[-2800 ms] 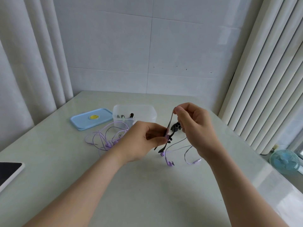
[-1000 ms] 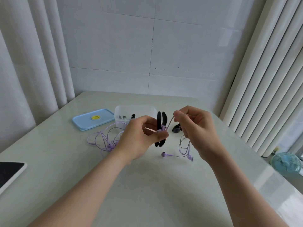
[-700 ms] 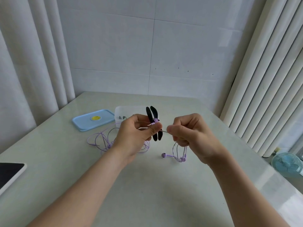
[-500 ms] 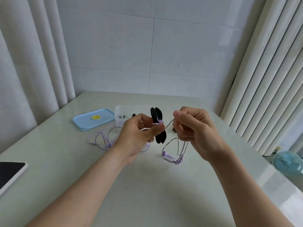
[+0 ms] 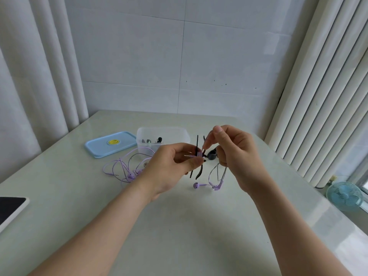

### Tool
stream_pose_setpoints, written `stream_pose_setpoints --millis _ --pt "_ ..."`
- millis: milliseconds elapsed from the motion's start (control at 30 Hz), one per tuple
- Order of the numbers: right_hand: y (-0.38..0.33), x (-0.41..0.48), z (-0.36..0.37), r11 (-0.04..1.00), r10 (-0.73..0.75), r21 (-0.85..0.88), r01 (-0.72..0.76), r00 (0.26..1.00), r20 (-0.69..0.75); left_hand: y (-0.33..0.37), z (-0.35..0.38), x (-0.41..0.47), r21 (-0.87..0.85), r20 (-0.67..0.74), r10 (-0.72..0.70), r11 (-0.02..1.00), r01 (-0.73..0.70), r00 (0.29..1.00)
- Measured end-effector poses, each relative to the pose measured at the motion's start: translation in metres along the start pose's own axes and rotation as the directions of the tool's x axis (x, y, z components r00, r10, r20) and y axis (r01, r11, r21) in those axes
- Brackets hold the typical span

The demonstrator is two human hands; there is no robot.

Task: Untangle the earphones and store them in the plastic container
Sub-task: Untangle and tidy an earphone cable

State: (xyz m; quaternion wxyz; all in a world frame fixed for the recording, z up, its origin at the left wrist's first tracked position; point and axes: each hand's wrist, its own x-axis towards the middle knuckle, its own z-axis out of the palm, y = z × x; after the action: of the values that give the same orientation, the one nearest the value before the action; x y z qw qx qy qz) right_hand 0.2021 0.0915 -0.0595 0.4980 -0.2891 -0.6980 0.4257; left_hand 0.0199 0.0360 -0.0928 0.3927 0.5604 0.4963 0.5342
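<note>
Above glossy table (image 5: 179, 226), I note left hand (image 5: 169, 166) pinching flat black winder (image 5: 197, 143) wound with thin lilac cord (image 5: 199, 154). Right hand (image 5: 237, 154) pinches that cord; translucent boxy container (image 5: 179, 134) behind.

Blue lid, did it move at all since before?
No. The blue lid stays flat just left of the plastic container, with the same gap as earlier.

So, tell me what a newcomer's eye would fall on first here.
Both hands meet mid-frame: the left hand grips a black cable winder, the right hand pinches the cord of purple earphones whose buds hang below it. Behind them stands the clear plastic container, its blue lid lying to its left, and a second purple earphone tangle lies on the table before the lid.
</note>
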Motion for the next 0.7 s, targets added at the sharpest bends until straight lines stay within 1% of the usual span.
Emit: stream_pose_setpoints --millis 67,133,200,267,367,433,500,600,700 --pt "0.003 0.0 0.001 0.997 -0.022 -0.073 0.019 0.999 -0.043 -0.002 0.001 -0.001 0.063 0.008 0.017 0.998 -0.018 1.0" --pt "0.005 0.001 0.002 0.99 -0.038 -0.139 0.023 0.994 -0.103 -0.002 0.003 -0.003 0.124 0.055 0.043 0.991 -0.049 0.998" --pt "0.007 0.003 0.001 0.985 -0.049 -0.17 0.023 0.987 -0.154 -0.001 0.005 -0.005 0.144 0.106 0.067 0.986 -0.082 0.992" --pt "0.011 0.006 -0.001 0.979 -0.035 -0.206 -0.001 0.985 -0.171 0.001 0.007 -0.005 0.101 0.122 0.086 0.99 -0.099 0.989" --pt "0.022 0.01 -0.004 0.923 0.005 -0.377 -0.07 0.985 -0.171 0.001 0.009 -0.003 0.007 0.082 0.129 0.991 -0.13 0.988" --pt "0.029 0.011 -0.005 0.847 0.031 -0.522 -0.102 0.989 -0.143 0.002 0.009 -0.002 -0.063 0.025 0.154 0.986 -0.152 0.988" --pt "0.032 0.01 -0.004 0.794 0.039 -0.602 -0.091 0.994 -0.099 0.004 0.007 -0.001 -0.11 -0.051 0.171 0.978 -0.176 0.984" --pt "0.033 0.007 -0.002 0.775 0.057 -0.63 -0.05 0.998 -0.008 0.004 0.0 0.002 -0.093 -0.147 0.164 0.979 -0.179 0.975" --pt "0.028 0.002 0.002 0.788 0.141 -0.616 0.003 0.973 0.185 0.002 -0.002 0.003 -0.046 -0.191 0.144 0.987 -0.156 0.971"
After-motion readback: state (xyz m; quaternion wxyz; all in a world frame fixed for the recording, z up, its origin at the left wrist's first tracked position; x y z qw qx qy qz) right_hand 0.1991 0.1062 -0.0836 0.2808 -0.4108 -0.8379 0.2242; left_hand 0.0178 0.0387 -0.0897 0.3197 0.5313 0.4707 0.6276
